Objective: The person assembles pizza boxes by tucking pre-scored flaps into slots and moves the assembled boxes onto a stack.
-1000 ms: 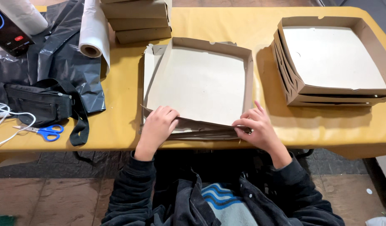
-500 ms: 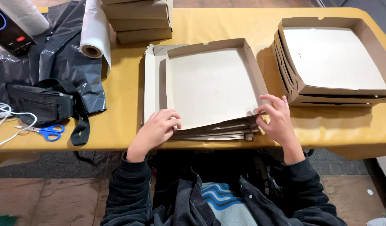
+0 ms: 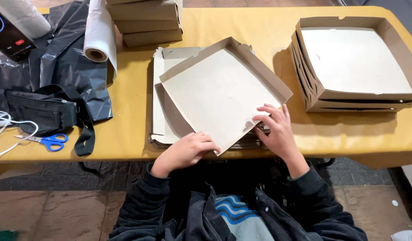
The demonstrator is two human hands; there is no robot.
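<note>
Gripping shallow brown cardboard tray [image 3: 224, 91] | my left hand [image 3: 188, 149] curled on near corner | my right hand [image 3: 277, 129] spread, fingertips pressing near edge | tray skewed atop flat cardboard stack [image 3: 163, 116]

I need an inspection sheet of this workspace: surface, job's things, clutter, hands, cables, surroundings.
Surface: yellow-covered table.
Job's things: half-folded cardboard box, turned askew on a pile of flat blanks; stack of finished boxes at right.
Clutter: closed boxes, paper roll, black plastic sheet, black pouch, blue scissors.
Hands: left hand and right hand on the box's near edge.
Cables: white cable.
Surroundings: tiled floor.
</note>
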